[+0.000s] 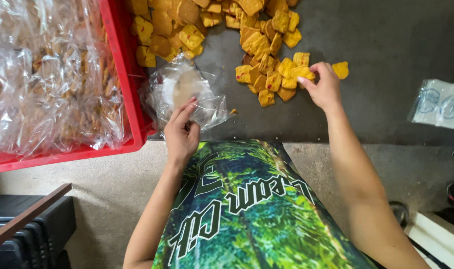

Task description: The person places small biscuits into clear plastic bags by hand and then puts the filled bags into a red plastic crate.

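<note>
A heap of yellow square crackers (pixel 266 65) with red flecks lies on a dark grey table (pixel 386 55). My right hand (pixel 322 87) pinches a few crackers (pixel 303 73) at the right side of the heap. A single cracker (pixel 341 69) lies just beyond its fingers. My left hand (pixel 182 133) holds the mouth of a small clear plastic bag (pixel 184 94) at the table's front edge, with a pale round shape inside it.
A red plastic crate (pixel 129 89) at the left holds many filled clear bags (pixel 47 74). More crackers (pixel 172 30) spread along the far side. A flat stack of clear bags (pixel 440 103) lies at the right. Below are a concrete floor and a dark rack (pixel 22 229).
</note>
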